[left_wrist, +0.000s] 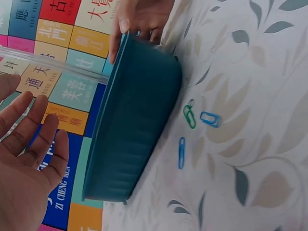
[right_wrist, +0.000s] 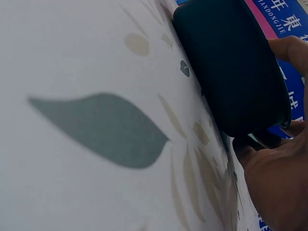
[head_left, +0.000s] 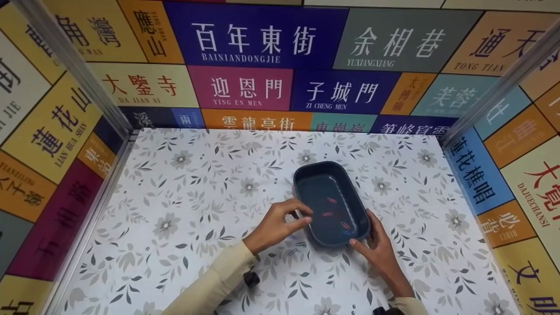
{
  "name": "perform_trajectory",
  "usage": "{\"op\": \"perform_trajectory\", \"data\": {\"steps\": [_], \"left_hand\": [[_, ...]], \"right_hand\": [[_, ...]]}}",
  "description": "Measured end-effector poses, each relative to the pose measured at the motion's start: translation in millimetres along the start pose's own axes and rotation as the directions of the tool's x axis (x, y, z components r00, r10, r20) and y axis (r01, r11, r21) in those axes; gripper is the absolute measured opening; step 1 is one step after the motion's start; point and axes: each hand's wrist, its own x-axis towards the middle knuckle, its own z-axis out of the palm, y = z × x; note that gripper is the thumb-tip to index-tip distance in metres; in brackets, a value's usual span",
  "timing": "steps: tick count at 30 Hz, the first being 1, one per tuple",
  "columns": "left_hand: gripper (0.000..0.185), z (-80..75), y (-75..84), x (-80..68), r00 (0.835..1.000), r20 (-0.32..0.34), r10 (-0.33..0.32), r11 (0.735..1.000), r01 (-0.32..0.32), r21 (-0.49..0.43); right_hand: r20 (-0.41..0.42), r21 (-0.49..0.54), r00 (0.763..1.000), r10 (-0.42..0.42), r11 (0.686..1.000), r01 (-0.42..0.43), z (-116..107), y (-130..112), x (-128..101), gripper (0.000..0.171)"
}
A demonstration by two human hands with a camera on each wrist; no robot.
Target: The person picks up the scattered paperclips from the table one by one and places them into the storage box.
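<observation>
While our right hand (head_left: 379, 248) grips the blue tray (head_left: 309, 175), our left hand (head_left: 275, 225) hovers with relaxed fingers above paper clips (left_wrist: 191, 117) on the table (head_left: 197, 183).

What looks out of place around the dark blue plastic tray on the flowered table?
Three small paper clips lie loose on the flowered tablecloth beside the dark blue plastic tray, while others sit inside it. The right hand grips the tray's near corner; the left hand is at its left rim. Nothing looks damaged.

Head view looks steeply down over the whole bench (head_left: 183, 210); both wrist views sit low and close, sharing the teal tray (left_wrist: 134, 125).
</observation>
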Motion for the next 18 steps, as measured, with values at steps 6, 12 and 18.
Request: {"op": "perform_trajectory", "data": {"steps": [6, 12, 18], "left_hand": [[0.015, 0.1, -7.9, -9.5, 0.999, -0.013, -0.038, 0.998, 0.037, -0.049], [0.017, 0.0, -17.1, -19.2, 0.995, -0.022, -0.092, 0.993, 0.09, -0.076], [0.017, 1.6, -28.1, -29.4, 0.989, -0.037, -0.141, 0.986, 0.137, -0.099]], "right_hand": [[0.003, 0.002, 0.999, 0.048, 0.999, -0.048, -1.4, -0.6, -1.1, 0.098], [-0.008, 0.001, 0.998, 0.059, 0.998, -0.059, -0.8, -0.9, -1.3, 0.098], [-0.015, 0.007, 0.998, 0.058, 0.998, -0.058, -0.7, 0.0, -2.5, 0.098]]}}
